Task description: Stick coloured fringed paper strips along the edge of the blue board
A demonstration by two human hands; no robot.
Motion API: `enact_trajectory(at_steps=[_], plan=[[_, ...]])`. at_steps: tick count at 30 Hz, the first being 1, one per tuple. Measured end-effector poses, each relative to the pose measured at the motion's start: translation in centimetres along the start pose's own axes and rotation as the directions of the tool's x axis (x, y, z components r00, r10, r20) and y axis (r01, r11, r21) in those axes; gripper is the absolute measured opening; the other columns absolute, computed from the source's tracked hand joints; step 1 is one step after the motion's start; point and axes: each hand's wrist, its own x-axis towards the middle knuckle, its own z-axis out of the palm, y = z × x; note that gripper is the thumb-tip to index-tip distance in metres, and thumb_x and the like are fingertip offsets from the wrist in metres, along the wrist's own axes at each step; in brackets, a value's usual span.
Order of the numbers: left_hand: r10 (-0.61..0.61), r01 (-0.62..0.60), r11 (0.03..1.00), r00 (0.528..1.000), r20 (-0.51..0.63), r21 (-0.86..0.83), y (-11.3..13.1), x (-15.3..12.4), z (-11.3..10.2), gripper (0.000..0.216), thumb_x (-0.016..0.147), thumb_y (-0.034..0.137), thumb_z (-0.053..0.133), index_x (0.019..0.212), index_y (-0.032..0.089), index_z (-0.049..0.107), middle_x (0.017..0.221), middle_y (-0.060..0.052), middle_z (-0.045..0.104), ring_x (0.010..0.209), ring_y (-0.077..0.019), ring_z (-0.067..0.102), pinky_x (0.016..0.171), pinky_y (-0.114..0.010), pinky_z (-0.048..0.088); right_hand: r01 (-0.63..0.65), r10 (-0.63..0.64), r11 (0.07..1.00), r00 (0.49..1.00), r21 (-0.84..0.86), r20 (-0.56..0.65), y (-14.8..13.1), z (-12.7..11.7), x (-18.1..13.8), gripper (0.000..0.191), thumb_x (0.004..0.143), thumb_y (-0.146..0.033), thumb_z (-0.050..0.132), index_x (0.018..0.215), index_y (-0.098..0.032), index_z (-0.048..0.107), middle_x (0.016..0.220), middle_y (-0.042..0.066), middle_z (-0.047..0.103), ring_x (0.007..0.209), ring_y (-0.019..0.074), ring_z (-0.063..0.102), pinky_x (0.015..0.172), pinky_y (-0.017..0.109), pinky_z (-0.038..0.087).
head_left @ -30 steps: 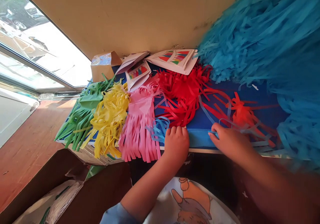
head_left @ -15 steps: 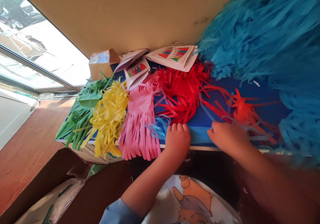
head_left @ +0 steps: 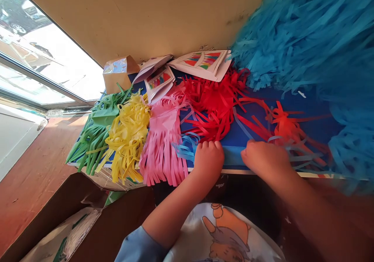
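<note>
- A blue paper [head_left: 232, 156] lies flat along the near edge of the table [head_left: 263, 173], between two hands.
- The left hand [head_left: 208, 160] curls narrow on its left end, the right hand [head_left: 264, 158] on its right end; any pinch is hidden.
- Pink fringe [head_left: 163, 145] hangs just left; red strips [head_left: 213, 106] lie behind.

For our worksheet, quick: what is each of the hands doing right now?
Left hand: closed, fingers curled onto the light blue paper.
Right hand: closed on the same paper.

Blue-topped counter [head_left: 254, 98] carries green fringe [head_left: 93, 137], yellow fringe [head_left: 128, 137], pink fringe [head_left: 163, 145], red strips [head_left: 213, 106] and printed cards [head_left: 204, 63].
</note>
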Motion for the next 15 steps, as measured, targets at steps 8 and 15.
enact_trajectory(at_steps=[8,15], plan=[[0.045,-0.045,0.999,0.999,0.001,0.013,-0.5,0.2,0.1,0.013,0.088,0.011,0.043,0.09,0.01,0.056,0.084,-0.012,0.063,0.083,-0.0247,0.061,0.07,-0.035,0.045,-0.027,0.027,1.0,0.999,-0.009,0.028,-0.2,-0.2,0.1,0.03,0.076,-0.006,0.038,0.092,-0.009,0.063,0.074,0.018,0.065,0.071,0.0288,0.064,0.055,0.033,0.04],[0.151,-0.138,0.986,0.975,-0.162,0.091,-1.8,0.0,-0.7,0.011,0.088,0.018,0.049,0.091,0.014,0.058,0.088,-0.008,0.063,0.084,-0.0238,0.059,0.068,-0.035,0.044,0.07,-0.152,0.975,0.9,-0.21,-0.408,0.3,0.3,-1.1,0.023,0.079,-0.01,0.038,0.089,-0.006,0.058,0.08,0.02,0.058,0.08,0.0342,0.056,0.065,0.041,0.034]])
